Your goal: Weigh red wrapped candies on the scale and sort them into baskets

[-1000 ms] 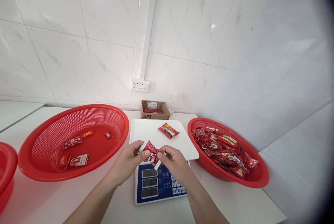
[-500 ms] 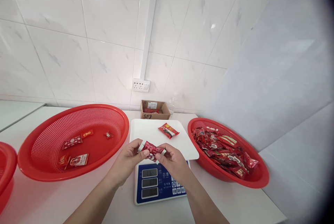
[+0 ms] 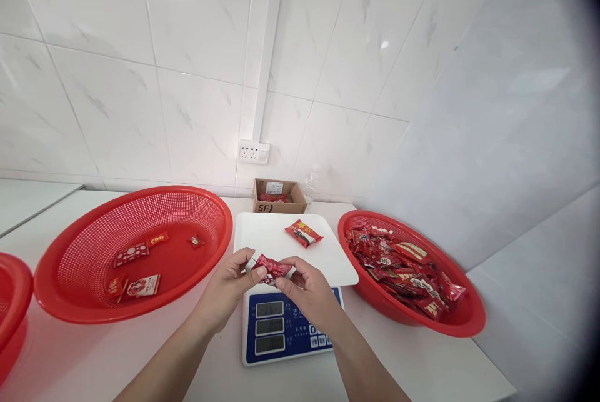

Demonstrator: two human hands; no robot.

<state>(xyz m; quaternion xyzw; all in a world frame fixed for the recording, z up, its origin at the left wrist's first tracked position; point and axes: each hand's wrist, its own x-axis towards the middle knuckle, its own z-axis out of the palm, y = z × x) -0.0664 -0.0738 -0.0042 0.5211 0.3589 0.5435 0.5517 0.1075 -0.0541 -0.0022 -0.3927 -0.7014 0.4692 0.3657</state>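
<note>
Between my two hands is a small dark-red snack packet (image 3: 272, 266) with pale ends, held above the front of a digital scale (image 3: 293, 334). My left hand (image 3: 230, 286) pinches its left end between thumb and fingers. Its right end is gripped by my right hand (image 3: 307, 286), with the thumb pressed on the front. Behind my hands, a red and yellow packet (image 3: 304, 233) lies on the scale's white pan (image 3: 253, 233). My right wrist covers part of the scale's keypad.
A red mesh basket (image 3: 182, 199) with several packets stands on the left, and another basket (image 3: 19, 277) is cut off beside it. On the right, a red basket (image 3: 457, 324) is heaped with packets. A cardboard box (image 3: 281, 207) sits behind the scale, below a wall socket (image 3: 254, 152).
The packet has tilted and bent slightly between my fingers, and my right thumb has shifted a little left over it. Both hands keep hold of it.
</note>
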